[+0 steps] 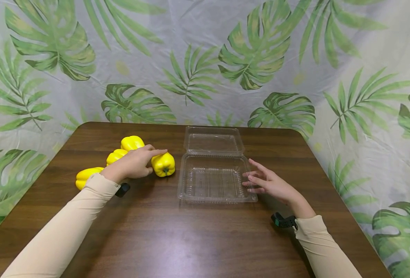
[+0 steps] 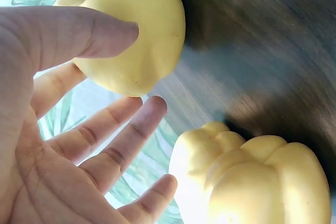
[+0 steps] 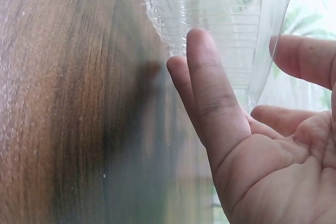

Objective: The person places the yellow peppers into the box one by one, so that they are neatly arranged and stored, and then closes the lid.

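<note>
My left hand (image 1: 133, 162) holds a yellow bell pepper (image 1: 164, 166) with a green stem, just left of the clear plastic container. In the left wrist view the thumb lies across this pepper, the index finger goes behind it, and the other fingers are spread. At the right side of the hinged container (image 1: 218, 197), my right hand (image 1: 275, 187) has its fingers loosely extended. They reach around and beside the side wall; the right wrist view does not settle how firmly they touch. The container stands with its lid (image 1: 213, 141) folded back.
Three more yellow peppers lie left of and behind the left hand: one at the back (image 1: 132, 142), a middle one (image 1: 116, 156) and a nearer one (image 1: 86, 177). Everything rests on a dark wooden table (image 1: 177, 239). A leaf-printed cloth (image 1: 205, 69) hangs behind it.
</note>
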Demonstrator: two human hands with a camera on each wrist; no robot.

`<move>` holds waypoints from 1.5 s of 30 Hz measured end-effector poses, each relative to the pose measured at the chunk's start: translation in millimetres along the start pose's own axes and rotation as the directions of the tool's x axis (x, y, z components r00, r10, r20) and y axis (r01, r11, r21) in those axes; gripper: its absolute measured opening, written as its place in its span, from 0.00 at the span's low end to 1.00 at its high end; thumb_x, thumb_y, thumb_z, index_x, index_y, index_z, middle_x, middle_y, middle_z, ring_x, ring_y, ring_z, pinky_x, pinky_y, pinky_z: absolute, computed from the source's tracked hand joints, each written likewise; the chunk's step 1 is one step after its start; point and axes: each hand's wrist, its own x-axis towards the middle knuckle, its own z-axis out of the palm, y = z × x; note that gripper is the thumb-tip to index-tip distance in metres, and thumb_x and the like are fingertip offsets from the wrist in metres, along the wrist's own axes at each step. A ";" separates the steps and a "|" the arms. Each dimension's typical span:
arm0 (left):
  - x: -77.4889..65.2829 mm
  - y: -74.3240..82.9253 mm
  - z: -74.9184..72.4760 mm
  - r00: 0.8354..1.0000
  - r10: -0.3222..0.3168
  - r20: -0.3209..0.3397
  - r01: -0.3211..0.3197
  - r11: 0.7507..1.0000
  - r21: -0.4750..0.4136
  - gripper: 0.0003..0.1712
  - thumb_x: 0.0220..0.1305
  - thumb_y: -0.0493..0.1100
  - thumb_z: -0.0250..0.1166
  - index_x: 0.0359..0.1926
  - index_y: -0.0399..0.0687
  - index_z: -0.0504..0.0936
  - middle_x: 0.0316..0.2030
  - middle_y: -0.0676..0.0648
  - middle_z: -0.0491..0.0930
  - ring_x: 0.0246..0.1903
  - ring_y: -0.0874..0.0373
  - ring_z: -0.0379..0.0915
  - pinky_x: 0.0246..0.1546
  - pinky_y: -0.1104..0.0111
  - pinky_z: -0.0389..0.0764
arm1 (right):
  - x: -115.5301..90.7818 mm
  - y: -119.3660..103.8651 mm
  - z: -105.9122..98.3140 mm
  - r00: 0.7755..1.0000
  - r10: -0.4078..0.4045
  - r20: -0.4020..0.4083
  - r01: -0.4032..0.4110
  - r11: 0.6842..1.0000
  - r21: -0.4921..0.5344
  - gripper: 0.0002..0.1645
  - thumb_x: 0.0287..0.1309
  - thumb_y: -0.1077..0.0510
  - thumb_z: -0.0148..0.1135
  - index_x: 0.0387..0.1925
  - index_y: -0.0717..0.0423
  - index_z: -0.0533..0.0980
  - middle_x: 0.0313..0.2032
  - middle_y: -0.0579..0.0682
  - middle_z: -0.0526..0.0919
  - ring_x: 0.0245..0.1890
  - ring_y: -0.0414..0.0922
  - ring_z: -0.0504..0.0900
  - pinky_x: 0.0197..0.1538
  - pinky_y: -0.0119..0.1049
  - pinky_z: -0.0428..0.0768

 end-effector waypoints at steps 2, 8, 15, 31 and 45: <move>-0.5 0.7 -0.2 1.000 -0.009 0.004 0.009 1.000 0.002 0.45 0.60 0.29 0.66 0.80 0.47 0.70 0.63 0.32 0.77 0.51 0.40 0.82 0.43 0.54 0.81 | -0.1 -0.3 0.3 1.000 -0.002 0.001 0.002 1.000 0.001 0.48 0.85 0.58 0.49 0.88 0.53 0.32 0.77 0.79 0.59 0.72 0.73 0.72 0.62 0.41 0.86; -3.1 1.4 0.3 0.999 -0.030 0.012 0.030 1.000 0.002 0.45 0.61 0.31 0.67 0.81 0.49 0.69 0.62 0.33 0.77 0.54 0.39 0.81 0.44 0.51 0.81 | -0.3 0.5 0.3 1.000 -0.014 0.006 0.014 1.000 0.000 0.47 0.85 0.58 0.48 0.88 0.53 0.32 0.77 0.80 0.58 0.72 0.74 0.72 0.62 0.41 0.86; -5.8 3.9 0.1 0.998 -0.054 0.020 0.054 0.998 0.025 0.45 0.62 0.34 0.71 0.80 0.50 0.70 0.60 0.34 0.78 0.52 0.41 0.81 0.44 0.48 0.81 | 0.4 2.5 0.1 1.000 -0.011 0.000 0.011 1.000 -0.006 0.47 0.85 0.58 0.49 0.88 0.52 0.32 0.77 0.79 0.58 0.72 0.73 0.72 0.62 0.40 0.86; -14.8 7.5 -2.3 0.997 -0.076 0.010 0.076 0.996 0.043 0.41 0.64 0.39 0.75 0.77 0.46 0.73 0.61 0.32 0.79 0.49 0.43 0.82 0.43 0.50 0.83 | 0.3 4.6 0.0 1.000 -0.019 0.008 0.019 1.000 0.003 0.47 0.85 0.57 0.48 0.88 0.53 0.32 0.77 0.80 0.58 0.72 0.73 0.73 0.62 0.39 0.86; -14.7 10.2 -3.1 0.996 -0.076 -0.041 0.079 0.995 0.066 0.38 0.63 0.46 0.77 0.71 0.38 0.78 0.57 0.34 0.81 0.48 0.45 0.82 0.51 0.47 0.85 | 0.8 5.6 0.9 1.000 -0.013 -0.007 0.014 1.000 0.012 0.48 0.85 0.56 0.49 0.88 0.52 0.32 0.77 0.79 0.59 0.71 0.71 0.75 0.61 0.37 0.86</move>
